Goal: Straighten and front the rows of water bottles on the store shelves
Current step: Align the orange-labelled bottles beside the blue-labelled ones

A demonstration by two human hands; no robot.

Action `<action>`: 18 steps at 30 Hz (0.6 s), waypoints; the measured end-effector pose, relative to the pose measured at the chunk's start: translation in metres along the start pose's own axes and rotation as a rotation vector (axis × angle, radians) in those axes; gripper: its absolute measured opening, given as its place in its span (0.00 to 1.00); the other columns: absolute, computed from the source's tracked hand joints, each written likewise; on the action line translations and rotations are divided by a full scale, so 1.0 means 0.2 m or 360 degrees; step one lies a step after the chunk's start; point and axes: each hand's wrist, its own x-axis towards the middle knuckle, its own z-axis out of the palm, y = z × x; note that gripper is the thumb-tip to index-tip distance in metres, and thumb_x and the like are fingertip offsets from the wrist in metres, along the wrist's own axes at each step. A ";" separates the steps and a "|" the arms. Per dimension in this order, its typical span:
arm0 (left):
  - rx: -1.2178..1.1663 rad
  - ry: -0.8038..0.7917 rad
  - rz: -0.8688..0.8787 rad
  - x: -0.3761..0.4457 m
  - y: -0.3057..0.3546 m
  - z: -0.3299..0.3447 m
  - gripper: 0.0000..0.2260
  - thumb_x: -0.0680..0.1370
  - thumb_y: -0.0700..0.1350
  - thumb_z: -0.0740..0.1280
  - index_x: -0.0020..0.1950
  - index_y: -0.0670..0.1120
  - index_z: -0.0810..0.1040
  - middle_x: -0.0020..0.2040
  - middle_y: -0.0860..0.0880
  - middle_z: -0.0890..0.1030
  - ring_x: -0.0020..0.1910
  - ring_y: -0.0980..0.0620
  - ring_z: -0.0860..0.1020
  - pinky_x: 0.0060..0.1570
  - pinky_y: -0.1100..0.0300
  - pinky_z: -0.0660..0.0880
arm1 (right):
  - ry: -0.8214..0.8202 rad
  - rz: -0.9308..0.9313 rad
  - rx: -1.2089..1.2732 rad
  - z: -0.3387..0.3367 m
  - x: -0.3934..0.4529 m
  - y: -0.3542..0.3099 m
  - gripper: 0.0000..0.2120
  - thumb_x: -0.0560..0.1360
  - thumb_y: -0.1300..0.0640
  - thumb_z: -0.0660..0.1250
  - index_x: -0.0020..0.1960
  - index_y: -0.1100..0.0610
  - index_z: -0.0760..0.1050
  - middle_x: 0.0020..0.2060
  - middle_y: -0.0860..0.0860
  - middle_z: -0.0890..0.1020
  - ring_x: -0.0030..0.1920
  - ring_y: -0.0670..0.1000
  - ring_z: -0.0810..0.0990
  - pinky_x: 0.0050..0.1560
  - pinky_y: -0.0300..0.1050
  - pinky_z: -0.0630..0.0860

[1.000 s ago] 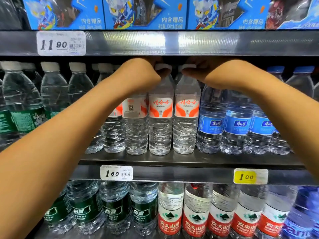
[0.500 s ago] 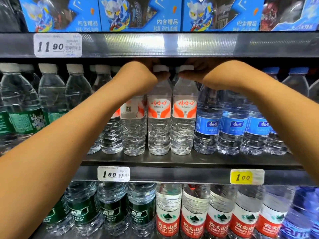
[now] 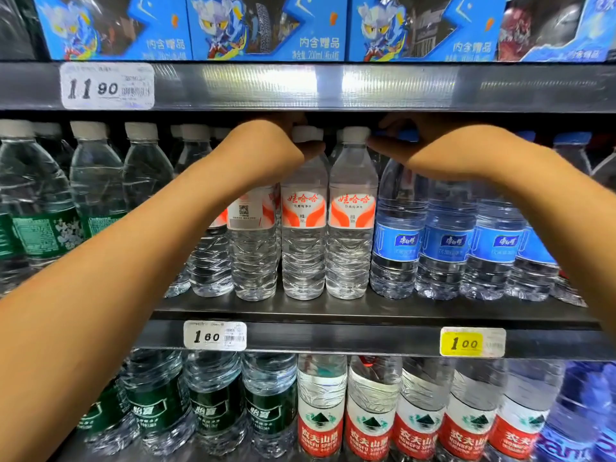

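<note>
On the middle shelf (image 3: 366, 310) stand two white-capped bottles with orange labels facing front, one on the left (image 3: 303, 248) and one on the right (image 3: 350, 248). Left of them, a bottle (image 3: 252, 258) shows its QR-code side. My left hand (image 3: 266, 151) curls over the cap of the left orange-label bottle, thumb under the cap. My right hand (image 3: 433, 151) curls over the blue cap of the first blue-label bottle (image 3: 396, 248), its thumb tip beside the right orange-label bottle's cap. Most fingers are hidden under the upper shelf.
Green-label bottles (image 3: 46, 208) fill the shelf's left, more blue-label bottles (image 3: 493, 251) its right. The upper shelf edge (image 3: 366, 86) hangs just above the caps, with blue boxes (image 3: 266, 28) on it. Below are green-label bottles (image 3: 213, 408) and red-label bottles (image 3: 370, 425). Price tags (image 3: 215, 335) line the rail.
My right hand has shifted right, off the right orange-label bottle's cap and onto the blue cap. My left hand stays on the left orange-label bottle. The view moved slightly.
</note>
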 end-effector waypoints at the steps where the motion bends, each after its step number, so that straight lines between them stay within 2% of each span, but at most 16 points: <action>1: 0.0035 0.0004 -0.0006 -0.01 0.01 0.00 0.24 0.78 0.63 0.61 0.70 0.55 0.73 0.61 0.49 0.80 0.56 0.45 0.79 0.54 0.53 0.75 | 0.0010 0.0001 -0.0049 -0.01 -0.01 0.02 0.20 0.76 0.38 0.63 0.61 0.49 0.74 0.56 0.46 0.79 0.54 0.48 0.77 0.53 0.37 0.68; 4: 0.0049 0.0055 0.0022 -0.02 0.02 0.01 0.23 0.79 0.61 0.62 0.71 0.53 0.72 0.63 0.46 0.79 0.60 0.43 0.77 0.58 0.52 0.75 | 0.0035 0.0005 -0.0155 -0.04 -0.02 0.08 0.18 0.77 0.42 0.64 0.64 0.48 0.73 0.63 0.49 0.78 0.63 0.53 0.75 0.62 0.41 0.67; 7: 0.0008 0.0117 0.0034 -0.02 0.02 0.01 0.22 0.79 0.60 0.64 0.70 0.52 0.73 0.65 0.45 0.78 0.62 0.42 0.76 0.59 0.54 0.74 | -0.0034 0.0004 -0.0085 -0.05 -0.02 0.09 0.18 0.78 0.46 0.65 0.67 0.48 0.73 0.65 0.49 0.77 0.66 0.53 0.74 0.67 0.48 0.68; 11: -0.0069 0.0078 0.0039 -0.01 0.01 0.02 0.19 0.78 0.59 0.64 0.66 0.54 0.75 0.63 0.47 0.79 0.62 0.43 0.76 0.59 0.49 0.74 | 0.0003 0.0038 -0.0154 -0.05 -0.02 0.10 0.20 0.77 0.43 0.65 0.68 0.45 0.73 0.65 0.49 0.78 0.62 0.56 0.76 0.64 0.52 0.72; 15: -0.0029 0.0112 0.0064 -0.02 0.01 0.02 0.19 0.78 0.59 0.64 0.66 0.52 0.75 0.61 0.46 0.80 0.59 0.42 0.77 0.56 0.50 0.75 | -0.0012 0.0101 -0.0133 -0.05 -0.02 0.08 0.20 0.76 0.39 0.64 0.66 0.42 0.72 0.61 0.51 0.79 0.54 0.60 0.81 0.57 0.60 0.77; 18: 0.0011 0.0154 0.0059 -0.03 0.01 0.02 0.20 0.78 0.59 0.65 0.66 0.50 0.75 0.60 0.43 0.81 0.57 0.41 0.78 0.55 0.49 0.76 | 0.0009 0.0087 -0.0150 -0.05 -0.02 0.07 0.22 0.75 0.38 0.64 0.66 0.43 0.72 0.62 0.52 0.79 0.54 0.59 0.80 0.57 0.59 0.77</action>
